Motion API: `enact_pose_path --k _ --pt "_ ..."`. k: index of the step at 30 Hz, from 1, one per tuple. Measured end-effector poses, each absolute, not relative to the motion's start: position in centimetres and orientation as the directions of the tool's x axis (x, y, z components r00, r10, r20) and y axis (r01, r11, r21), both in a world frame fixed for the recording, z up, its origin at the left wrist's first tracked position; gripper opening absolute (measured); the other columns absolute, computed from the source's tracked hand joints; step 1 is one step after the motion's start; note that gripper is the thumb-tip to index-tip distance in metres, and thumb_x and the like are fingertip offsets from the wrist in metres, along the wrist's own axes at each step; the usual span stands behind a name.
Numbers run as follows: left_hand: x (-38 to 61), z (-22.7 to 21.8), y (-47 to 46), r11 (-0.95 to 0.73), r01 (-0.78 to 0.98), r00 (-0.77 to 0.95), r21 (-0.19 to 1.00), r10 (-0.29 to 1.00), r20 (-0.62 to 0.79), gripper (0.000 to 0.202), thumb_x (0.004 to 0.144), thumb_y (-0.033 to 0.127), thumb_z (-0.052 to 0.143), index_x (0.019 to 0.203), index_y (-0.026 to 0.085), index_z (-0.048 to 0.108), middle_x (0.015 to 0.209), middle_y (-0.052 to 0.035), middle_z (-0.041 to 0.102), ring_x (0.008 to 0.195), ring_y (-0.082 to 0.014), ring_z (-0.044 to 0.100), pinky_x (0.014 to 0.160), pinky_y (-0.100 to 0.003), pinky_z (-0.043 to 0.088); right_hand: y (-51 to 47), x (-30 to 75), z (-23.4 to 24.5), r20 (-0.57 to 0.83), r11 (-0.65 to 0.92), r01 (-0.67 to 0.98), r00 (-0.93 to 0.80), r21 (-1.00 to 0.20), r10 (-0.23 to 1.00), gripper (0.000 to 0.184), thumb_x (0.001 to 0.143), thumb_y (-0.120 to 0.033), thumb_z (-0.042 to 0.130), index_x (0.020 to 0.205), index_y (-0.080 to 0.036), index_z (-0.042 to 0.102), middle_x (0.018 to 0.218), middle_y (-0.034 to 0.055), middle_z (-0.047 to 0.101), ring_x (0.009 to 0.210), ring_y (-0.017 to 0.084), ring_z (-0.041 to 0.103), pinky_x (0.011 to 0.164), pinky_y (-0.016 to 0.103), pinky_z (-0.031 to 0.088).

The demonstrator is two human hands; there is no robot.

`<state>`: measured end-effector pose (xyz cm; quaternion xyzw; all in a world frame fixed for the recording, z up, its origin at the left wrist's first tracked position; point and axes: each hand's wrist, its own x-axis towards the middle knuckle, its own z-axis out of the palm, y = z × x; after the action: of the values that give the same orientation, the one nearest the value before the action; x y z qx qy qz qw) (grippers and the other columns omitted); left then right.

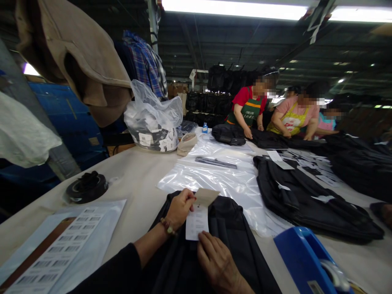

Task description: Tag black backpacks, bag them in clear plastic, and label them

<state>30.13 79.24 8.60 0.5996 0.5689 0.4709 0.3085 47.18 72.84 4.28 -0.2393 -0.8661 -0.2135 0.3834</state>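
Observation:
A black bag (228,220) lies in front of me on the table. Above it is a folded paper hang tag (197,222), with white printed lower part and cream upper flap. My left hand (181,208), with a beaded bracelet at the wrist, pinches the tag's upper left edge near the fold. Lower down, my right hand (219,259) has its curled fingertips on the tag's bottom right corner. Part of the bag is covered by my hands and the dark sleeve. How the tag is attached, if at all, I cannot tell.
Clear plastic bags (220,179) lie beyond the bag. At right are a blue tape dispenser (306,257) and another black bag (306,196). Barcode label sheets (67,245) and a black tape roll (86,187) lie left. Co-workers (249,108) handle black bags across the table.

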Motion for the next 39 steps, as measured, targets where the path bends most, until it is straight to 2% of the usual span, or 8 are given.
enact_pose_path --k 3,6,11,19,24,27,32,39 --pt "29.4 7.8 76.6 -0.432 0.519 0.298 0.738 0.9 0.318 0.018 0.077 0.021 0.045 0.088 0.02 0.06 0.09 -0.0042 0.067 0.084 -0.0168 0.061 0.078 -0.028 0.046 72.6 47.2 4.2 0.71 0.797 0.587 -0.621 0.141 0.331 0.044 0.09 -0.007 0.016 0.082 -0.013 0.059 0.074 0.0077 0.064 0.067 0.016 0.058 0.06 0.027 0.047" --pt "28.4 6.7 75.0 -0.722 0.627 0.657 0.292 0.692 0.3 0.036 0.083 0.015 0.037 0.115 0.017 0.053 0.122 -0.0127 0.056 0.103 -0.0223 0.056 0.085 -0.035 0.046 72.4 47.1 4.4 0.623 0.806 0.574 -0.687 0.148 0.374 0.042 0.088 -0.005 0.017 0.081 -0.015 0.057 0.061 0.0032 0.056 0.053 0.015 0.051 0.051 0.028 0.041" --pt "28.5 6.8 74.2 -0.675 0.73 0.683 -0.112 0.713 0.159 0.04 0.084 0.009 0.039 0.123 0.012 0.044 0.126 -0.0115 0.053 0.092 -0.0239 0.055 0.073 -0.038 0.046 72.2 47.1 5.0 0.656 0.817 0.542 -0.692 0.198 0.301 0.037 0.088 -0.005 0.021 0.088 -0.011 0.058 0.064 0.0038 0.057 0.057 0.016 0.049 0.058 0.03 0.04" --pt "29.1 7.5 75.7 -0.64 0.752 0.655 -0.159 0.753 0.068 0.036 0.087 0.01 0.035 0.122 0.011 0.045 0.126 -0.0139 0.052 0.093 -0.0237 0.053 0.072 -0.038 0.045 73.1 47.1 4.2 0.685 0.635 0.742 -0.579 0.216 0.443 0.037 0.087 -0.003 0.025 0.105 -0.01 0.057 0.077 0.0069 0.061 0.065 0.017 0.051 0.063 0.032 0.04" --pt "29.6 8.8 76.4 -0.588 0.809 0.588 0.024 0.807 -0.046 0.037 0.076 0.01 0.048 0.112 0.014 0.054 0.124 -0.0115 0.053 0.097 -0.027 0.052 0.076 -0.042 0.045 73.8 46.6 2.5 0.699 0.64 0.747 -0.555 0.18 0.451 0.037 0.075 0.004 0.033 0.095 -0.011 0.06 0.099 0.0102 0.064 0.093 0.023 0.054 0.081 0.036 0.041" --pt "30.6 9.9 78.0 -0.486 0.867 0.489 0.104 0.872 0.002 0.026 0.075 0.009 0.046 0.096 0.015 0.06 0.112 -0.0083 0.06 0.096 -0.0245 0.052 0.08 -0.038 0.045 74.0 46.1 2.0 0.69 0.619 0.756 -0.565 0.214 0.451 0.039 0.067 0.006 0.037 0.097 -0.007 0.059 0.095 0.0148 0.064 0.093 0.026 0.056 0.078 0.037 0.044" --pt "33.3 8.6 83.0 -0.294 0.948 0.273 0.125 0.949 0.159 0.033 0.089 0.017 0.031 0.114 0.01 0.05 0.123 -0.0148 0.052 0.114 -0.0224 0.045 0.093 -0.034 0.039 74.2 44.9 1.3 0.566 0.588 0.774 -0.6 0.232 0.566 0.03 0.064 0.005 0.043 0.084 -0.009 0.059 0.081 0.0158 0.062 0.081 0.027 0.057 0.071 0.04 0.048" --pt "34.8 4.8 85.8 -0.208 0.973 0.204 0.097 0.978 0.053 0.033 0.091 0.024 0.03 0.1 0.013 0.06 0.102 -0.0125 0.065 0.101 -0.0237 0.057 0.09 -0.04 0.039 73.0 45.8 2.5 0.56 0.626 0.752 -0.615 0.206 0.554 0.03 0.071 -0.008 0.051 0.1 -0.009 0.058 0.102 0.0146 0.063 0.095 0.025 0.056 0.084 0.039 0.048"
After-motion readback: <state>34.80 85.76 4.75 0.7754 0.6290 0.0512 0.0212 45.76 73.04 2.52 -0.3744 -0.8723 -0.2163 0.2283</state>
